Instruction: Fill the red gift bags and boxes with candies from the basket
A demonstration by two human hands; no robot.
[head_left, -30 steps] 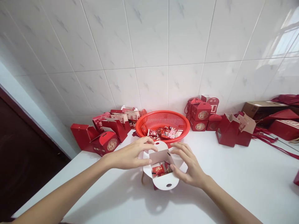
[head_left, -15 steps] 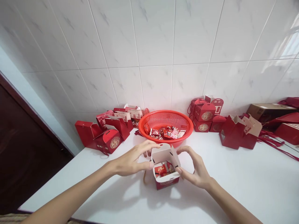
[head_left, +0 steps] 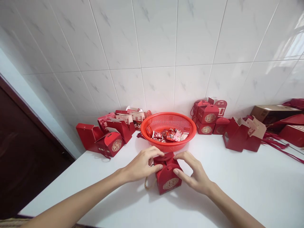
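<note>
A small red box (head_left: 169,180) with a gold round pattern stands on the white table, its top flaps folded inward. On its left side my left hand (head_left: 144,163) grips the flaps between thumb and fingers. My right hand (head_left: 193,171) holds the flaps from the right, thumb on the front one and fingers at the back. A twisted tan cord (head_left: 147,184) sticks out at the box's lower left. Just behind stands a red plastic basket (head_left: 168,146) with red and pink wrapped packets (head_left: 169,134) in it.
Several red boxes (head_left: 111,144) stand at the left on the white table (head_left: 128,202). Stacked red boxes (head_left: 207,118) are right of the basket, with open boxes (head_left: 237,134), a cardboard box (head_left: 270,112) and red ribbons (head_left: 282,148) farther right. A tiled wall (head_left: 159,88) rises behind.
The box's upright flaps have been folded inward, so the packets inside are now hidden. Both hands have closed in on the top of the box.
</note>
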